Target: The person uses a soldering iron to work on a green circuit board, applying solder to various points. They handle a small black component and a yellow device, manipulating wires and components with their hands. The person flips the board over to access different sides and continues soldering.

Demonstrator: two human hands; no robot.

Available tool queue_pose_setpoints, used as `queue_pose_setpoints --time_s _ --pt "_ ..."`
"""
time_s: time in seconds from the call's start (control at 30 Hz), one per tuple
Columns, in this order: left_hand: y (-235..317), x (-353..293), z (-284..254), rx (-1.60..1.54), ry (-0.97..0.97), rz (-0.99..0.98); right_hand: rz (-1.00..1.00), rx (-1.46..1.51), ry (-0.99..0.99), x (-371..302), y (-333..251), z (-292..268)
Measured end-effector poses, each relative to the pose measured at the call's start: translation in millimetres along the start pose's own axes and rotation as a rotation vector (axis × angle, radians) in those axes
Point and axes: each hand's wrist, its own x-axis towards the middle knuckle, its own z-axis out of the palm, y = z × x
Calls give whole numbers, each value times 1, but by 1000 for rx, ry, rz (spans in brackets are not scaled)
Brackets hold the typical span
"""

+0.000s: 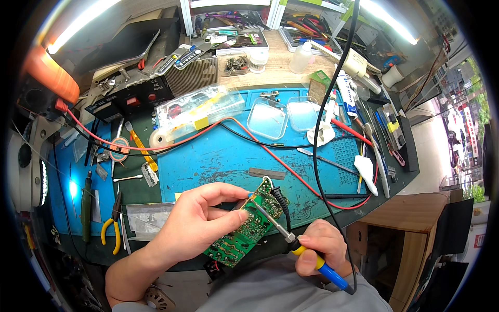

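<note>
My left hand (200, 216) is closed on the upper left edge of a green circuit board (240, 240), thumb on its face and fingers behind. The board is tilted, its solder side up, and a black cable (280, 204) with a ribbed sleeve runs at its far end. In my right hand (325, 244) is a soldering iron (306, 256) with a yellow and blue handle. Its metal tip points up and left and lies over the board close to my left fingertips; I cannot tell whether it touches. A black cord (318, 156) rises from the iron's handle end.
A blue work mat (208, 171) covers the bench. Red and black test leads (270, 151) cross it. Yellow-handled pliers (110, 229) and a razor blade (149, 175) lie at left. Clear plastic boxes (267, 119) stand farther back; several tools (382, 151) line the right edge.
</note>
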Motion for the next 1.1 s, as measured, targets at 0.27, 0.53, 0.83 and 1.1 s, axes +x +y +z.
queue_pose_setpoints --time_s 0.27,0.53,0.83,1.1 --pt "1 0 1 7 5 -11 12 24 29 -2 1 0" --pt "-1 1 -1 23 6 -2 3 14 20 -1 0 1" --pt "1 0 0 13 4 -6 -110 -15 52 -7 4 0" --pt "-1 1 0 8 1 8 -187 -58 47 -7 5 5"
